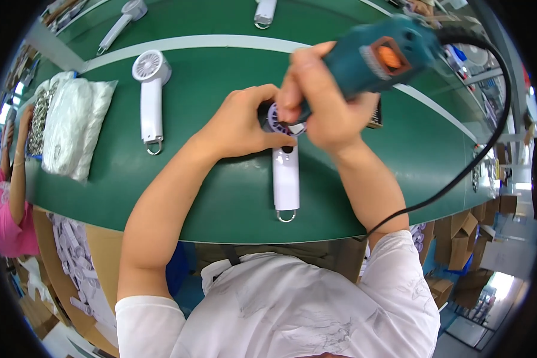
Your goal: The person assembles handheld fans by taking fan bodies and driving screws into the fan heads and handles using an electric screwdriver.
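Note:
A white handheld fan (pixel 286 179) lies on the green bench in front of me, its metal loop toward me. My left hand (pixel 238 122) is closed around the fan's round head, thumb by the neck and fingers at the far side. In my right hand (pixel 331 101) is a teal corded electric screwdriver (pixel 370 56) with an orange switch, tilted so its front end points down at the fan head. My fingers hide its tip and much of the grille. A second white fan (pixel 151 98) rests to the left, touched by neither hand.
Plastic bags of white parts (pixel 74 128) lie at the left, beside a tray of small metal parts (pixel 40 119). More fans (pixel 116 33) sit beyond the pale strip (pixel 221 42). A black cord (pixel 477 161) loops down the right side. A person in pink (pixel 12 209) is at far left.

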